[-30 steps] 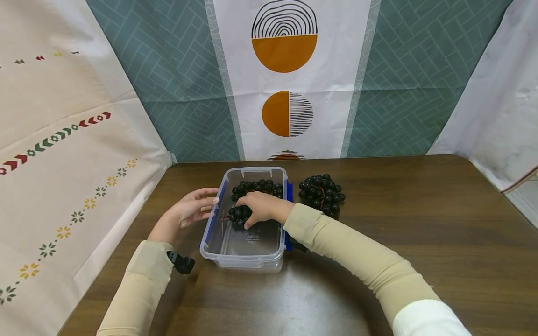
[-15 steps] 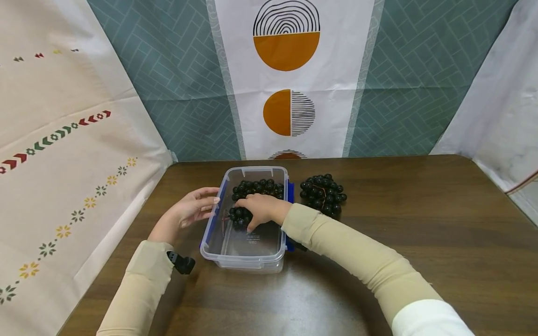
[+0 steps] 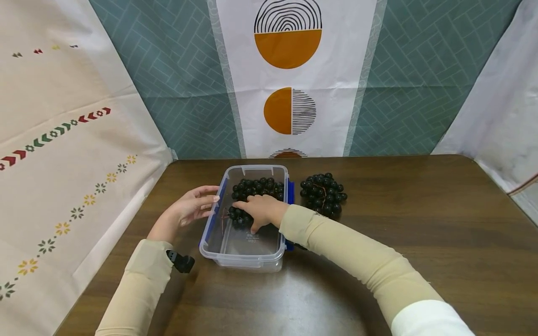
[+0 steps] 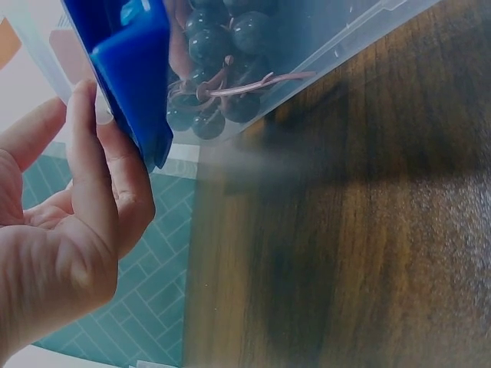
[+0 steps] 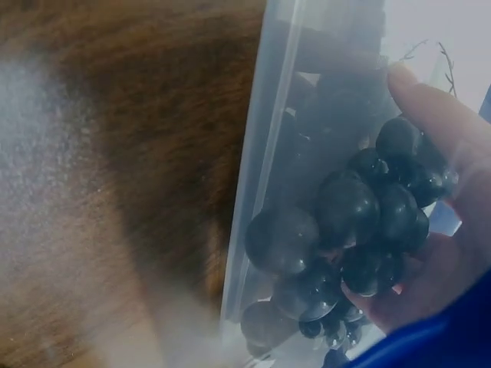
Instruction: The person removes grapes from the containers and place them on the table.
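Note:
In the head view a clear plastic container (image 3: 248,259) with blue side latches stands on the table. Black grapes (image 3: 257,185) lie at its far end, and more of the dark grapes (image 3: 238,216) lie under my right hand (image 3: 261,211). That hand reaches inside over the right wall, thumb spread away from the fingers, touching the grapes. The right wrist view shows the grapes (image 5: 349,207) between thumb and fingers, through the hazy wall. My left hand (image 3: 194,205) touches the left rim with extended fingers; in the left wrist view these fingertips are at the blue latch (image 4: 134,77).
Another bunch of black grapes (image 3: 322,193) with a brown stem lies on the wooden table (image 3: 412,210), right of the container. A patterned cloth (image 3: 201,84) hangs behind the table's far edge, and a pale cloth (image 3: 84,163) hangs at the left.
My right thumb has moved away from the fingers, spreading the hand over the grapes. The left hand stays at the rim, and the grapes stay nearly where they were.

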`<move>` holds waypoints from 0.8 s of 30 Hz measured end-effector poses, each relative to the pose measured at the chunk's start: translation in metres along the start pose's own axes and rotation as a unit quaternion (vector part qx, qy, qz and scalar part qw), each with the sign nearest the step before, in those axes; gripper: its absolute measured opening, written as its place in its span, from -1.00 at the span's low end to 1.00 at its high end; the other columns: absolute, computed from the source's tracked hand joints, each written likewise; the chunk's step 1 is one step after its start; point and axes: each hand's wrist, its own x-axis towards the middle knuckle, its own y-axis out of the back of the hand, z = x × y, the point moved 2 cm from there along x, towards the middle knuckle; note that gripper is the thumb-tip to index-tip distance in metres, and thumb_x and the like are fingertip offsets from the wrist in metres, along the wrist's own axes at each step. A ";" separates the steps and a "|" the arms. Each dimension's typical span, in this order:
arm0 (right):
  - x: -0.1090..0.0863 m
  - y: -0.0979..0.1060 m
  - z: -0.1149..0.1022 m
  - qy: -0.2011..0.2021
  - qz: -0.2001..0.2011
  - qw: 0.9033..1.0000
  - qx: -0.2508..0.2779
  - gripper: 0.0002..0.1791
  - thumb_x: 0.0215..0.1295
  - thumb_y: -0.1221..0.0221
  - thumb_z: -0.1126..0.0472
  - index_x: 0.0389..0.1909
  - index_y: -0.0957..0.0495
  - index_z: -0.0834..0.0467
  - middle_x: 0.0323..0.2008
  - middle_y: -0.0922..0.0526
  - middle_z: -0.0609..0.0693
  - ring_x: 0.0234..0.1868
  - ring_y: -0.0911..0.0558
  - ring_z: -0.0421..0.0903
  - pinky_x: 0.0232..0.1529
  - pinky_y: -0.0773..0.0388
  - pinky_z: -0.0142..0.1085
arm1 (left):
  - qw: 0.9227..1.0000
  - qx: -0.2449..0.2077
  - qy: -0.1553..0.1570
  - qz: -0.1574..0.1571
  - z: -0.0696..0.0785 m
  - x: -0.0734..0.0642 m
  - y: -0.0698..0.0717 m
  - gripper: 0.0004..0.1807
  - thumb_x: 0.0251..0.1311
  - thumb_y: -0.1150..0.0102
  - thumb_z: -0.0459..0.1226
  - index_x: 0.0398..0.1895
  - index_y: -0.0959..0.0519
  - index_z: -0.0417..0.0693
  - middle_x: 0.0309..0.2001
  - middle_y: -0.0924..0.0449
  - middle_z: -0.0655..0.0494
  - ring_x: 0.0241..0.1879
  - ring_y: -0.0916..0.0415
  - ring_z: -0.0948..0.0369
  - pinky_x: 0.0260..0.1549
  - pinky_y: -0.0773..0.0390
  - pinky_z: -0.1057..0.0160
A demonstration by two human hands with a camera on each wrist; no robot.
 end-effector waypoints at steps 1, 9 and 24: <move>0.000 0.000 0.000 -0.002 0.001 1.000 0.005 -0.03 0.07 -0.37 -0.06 0.46 -0.04 -0.18 0.34 -0.31 0.05 0.26 -0.42 0.00 0.22 -0.41 -0.10 | 1.000 -0.001 0.000 -0.001 0.000 0.000 0.000 -0.34 0.34 -0.07 -0.29 0.42 -0.05 -0.19 -0.02 -0.53 0.13 -0.10 -0.56 0.31 -0.18 -0.60 0.36; -0.001 0.001 -0.001 0.001 0.011 0.999 0.040 -0.18 0.08 -0.38 -0.01 0.34 -0.20 -0.11 0.22 -0.42 0.06 0.14 -0.50 -0.03 0.12 -0.49 -0.14 | 1.000 -0.002 0.000 0.004 0.000 -0.001 -0.001 -0.31 0.32 -0.09 -0.29 0.43 -0.05 -0.19 -0.06 -0.54 0.18 -0.09 -0.56 0.32 -0.22 -0.60 0.39; 0.000 0.001 0.001 0.035 0.013 0.996 0.076 -0.25 0.06 -0.40 0.10 0.29 -0.29 -0.06 0.21 -0.43 0.04 0.15 -0.48 -0.07 0.16 -0.46 -0.20 | 1.000 0.017 0.001 0.011 0.000 0.000 -0.001 -0.34 0.34 -0.07 -0.26 0.43 -0.06 -0.17 -0.01 -0.52 0.13 -0.06 -0.55 0.31 -0.19 -0.60 0.38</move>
